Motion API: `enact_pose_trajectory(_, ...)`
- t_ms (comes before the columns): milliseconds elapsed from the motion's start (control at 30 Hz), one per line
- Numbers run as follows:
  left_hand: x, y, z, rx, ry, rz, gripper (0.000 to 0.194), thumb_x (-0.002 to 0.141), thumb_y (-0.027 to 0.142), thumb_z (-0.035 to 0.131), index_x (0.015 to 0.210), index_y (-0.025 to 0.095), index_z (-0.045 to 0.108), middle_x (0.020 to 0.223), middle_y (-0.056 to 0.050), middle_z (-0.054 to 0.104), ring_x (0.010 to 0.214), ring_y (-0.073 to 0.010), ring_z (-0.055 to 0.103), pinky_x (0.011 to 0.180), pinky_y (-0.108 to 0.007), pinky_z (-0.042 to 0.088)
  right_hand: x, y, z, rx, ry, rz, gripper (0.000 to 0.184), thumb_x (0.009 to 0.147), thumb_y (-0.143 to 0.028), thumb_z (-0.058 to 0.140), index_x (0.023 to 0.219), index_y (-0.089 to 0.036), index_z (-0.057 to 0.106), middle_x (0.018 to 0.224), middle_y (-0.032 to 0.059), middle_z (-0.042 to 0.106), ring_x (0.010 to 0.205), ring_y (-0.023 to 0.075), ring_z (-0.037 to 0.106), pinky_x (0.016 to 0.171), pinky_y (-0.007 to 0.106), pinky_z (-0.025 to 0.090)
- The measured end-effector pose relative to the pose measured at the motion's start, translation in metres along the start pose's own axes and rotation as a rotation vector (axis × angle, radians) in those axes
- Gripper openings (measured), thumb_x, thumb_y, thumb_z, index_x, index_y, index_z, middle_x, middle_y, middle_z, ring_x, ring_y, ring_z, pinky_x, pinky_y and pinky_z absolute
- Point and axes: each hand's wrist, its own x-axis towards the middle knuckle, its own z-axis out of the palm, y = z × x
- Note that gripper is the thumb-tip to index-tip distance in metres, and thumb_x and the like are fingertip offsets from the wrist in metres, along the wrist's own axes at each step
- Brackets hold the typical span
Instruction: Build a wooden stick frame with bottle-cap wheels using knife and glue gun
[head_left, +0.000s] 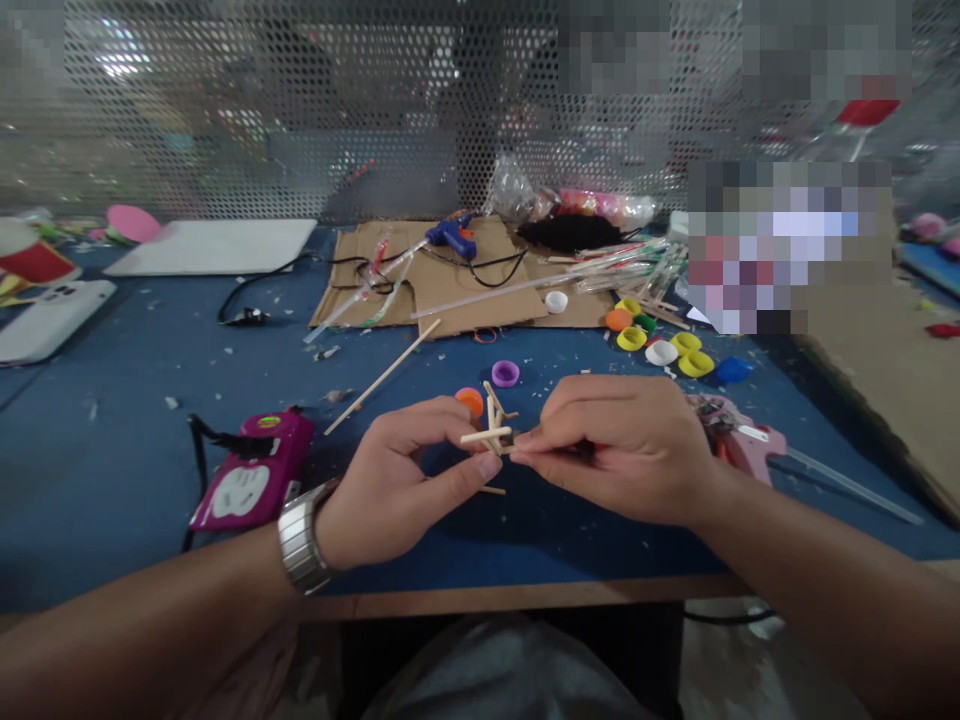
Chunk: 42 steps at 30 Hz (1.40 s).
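My left hand, with a metal watch on its wrist, pinches a small frame of short wooden sticks between thumb and fingers. My right hand is closed in a pinch on the same stick frame from the right side. Both hands hover just above the blue table near its front edge. An orange bottle cap and a purple cap lie on the table right behind the sticks.
A pink glue gun lies right of my right hand, a magenta device to the left. A long wooden skewer, cardboard sheet with a blue glue gun, several coloured caps and straws lie farther back. Mesh wall behind.
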Motion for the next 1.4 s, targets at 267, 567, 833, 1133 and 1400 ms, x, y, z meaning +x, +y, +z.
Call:
enact_pose_trajectory(267, -0.001, -0.001, 0.001, -0.097, -0.012, -0.051, 0.015, 0.101, 0.029, 0.083, 0.091, 0.018, 0.085, 0.094, -0.011, 0.081, 0.087, -0.0222, 0.071, 0.085, -0.037, 0.057, -0.001, -0.002, -0.003, -0.028, -0.034, -0.043, 0.009, 0.104, -0.015, 0.077, 0.101, -0.024, 0.08, 0.087, 0.0015, 0.082, 0.075, 0.0127, 0.074, 0.068, 0.025, 0.058)
enact_pose_trajectory(567, 0.001, -0.001, 0.0, -0.031, 0.068, 0.017, 0.007, 0.097, 0.022, 0.085, 0.091, 0.019, 0.087, 0.091, -0.008, 0.081, 0.087, -0.0207, 0.073, 0.084, -0.034, 0.059, 0.003, 0.002, -0.006, -0.009, -0.082, 0.123, 0.016, 0.098, -0.032, 0.088, 0.103, -0.021, 0.079, 0.09, 0.005, 0.082, 0.074, 0.0168, 0.073, 0.065, 0.029, 0.055)
enact_pose_trajectory(833, 0.0, -0.001, 0.001, 0.043, 0.028, 0.124, 0.005, 0.096, 0.016, 0.084, 0.094, 0.02, 0.087, 0.09, -0.008, 0.08, 0.089, -0.0219, 0.074, 0.087, -0.038, 0.061, 0.005, -0.002, -0.001, 0.039, -0.069, 0.102, 0.015, 0.095, -0.028, 0.093, 0.093, -0.018, 0.082, 0.081, 0.0009, 0.081, 0.07, 0.0123, 0.07, 0.065, 0.025, 0.052)
enact_pose_trajectory(1133, -0.002, -0.002, 0.0, 0.073, 0.025, 0.151, 0.007, 0.097, 0.014, 0.082, 0.093, 0.019, 0.085, 0.089, -0.007, 0.078, 0.089, -0.021, 0.073, 0.086, -0.037, 0.06, 0.008, -0.004, -0.002, 0.275, -0.095, 0.278, 0.018, 0.099, -0.028, 0.09, 0.087, -0.016, 0.083, 0.079, 0.0011, 0.08, 0.069, 0.0102, 0.069, 0.062, 0.021, 0.052)
enact_pose_trajectory(1400, -0.001, -0.001, 0.0, 0.048, -0.003, 0.169, 0.007, 0.098, 0.014, 0.082, 0.092, 0.017, 0.084, 0.088, -0.008, 0.079, 0.087, -0.0203, 0.073, 0.087, -0.036, 0.061, 0.008, -0.003, -0.008, 0.317, -0.149, 0.345, 0.023, 0.101, -0.031, 0.088, 0.085, -0.016, 0.08, 0.076, -0.0009, 0.074, 0.069, 0.0098, 0.065, 0.064, 0.021, 0.051)
